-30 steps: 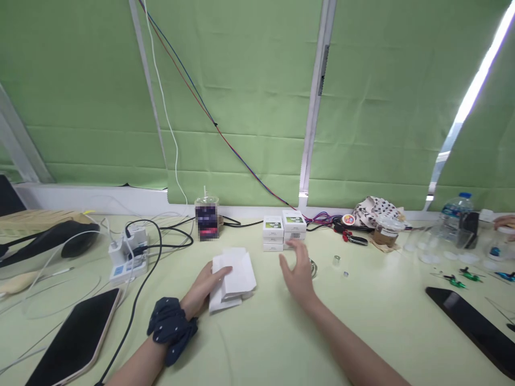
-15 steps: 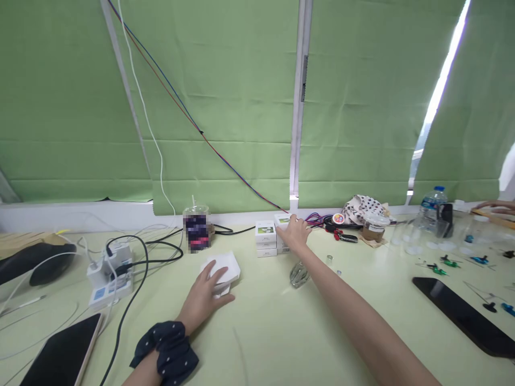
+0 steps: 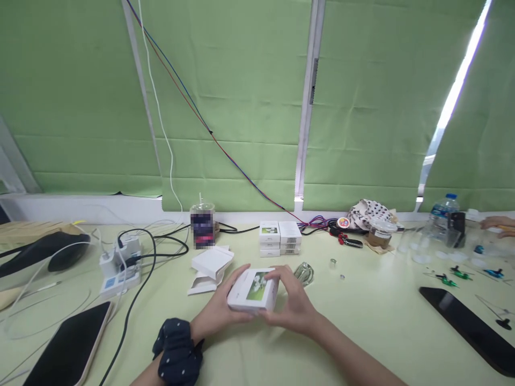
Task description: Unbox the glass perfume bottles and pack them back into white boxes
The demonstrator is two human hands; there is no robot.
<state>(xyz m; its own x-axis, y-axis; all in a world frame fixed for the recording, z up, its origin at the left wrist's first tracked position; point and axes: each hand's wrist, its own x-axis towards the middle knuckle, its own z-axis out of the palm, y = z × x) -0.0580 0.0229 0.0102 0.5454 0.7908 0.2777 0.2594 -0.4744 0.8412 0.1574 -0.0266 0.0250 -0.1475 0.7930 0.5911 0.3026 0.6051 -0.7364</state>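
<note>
A small white box (image 3: 240, 292) with a green picture of white flowers on top is held just above the table's front part. My left hand (image 3: 222, 306) grips its left side, a dark dotted scrunchie (image 3: 179, 351) round the wrist. My right hand (image 3: 293, 303) grips the right side, thumb at the near edge and fingers over the top. Beyond the left hand lie white folded cartons (image 3: 212, 262), one on another. Just past the right hand is a clear coiled bundle (image 3: 304, 273) whose kind I cannot make out. Stacked matching boxes (image 3: 279, 239) stand farther back.
At left are a power strip (image 3: 120, 279) with plugs and cables, and a tablet (image 3: 68, 346). A lidded cup (image 3: 203, 225) stands at the back. A black slab (image 3: 462, 327), small green parts (image 3: 446, 280), a water bottle (image 3: 444, 212) and another person's hand (image 3: 499, 224) are at right.
My right hand has come back from the stack with a box. My left hand has left the white cartons and now holds that box too. The view has shifted slightly.
</note>
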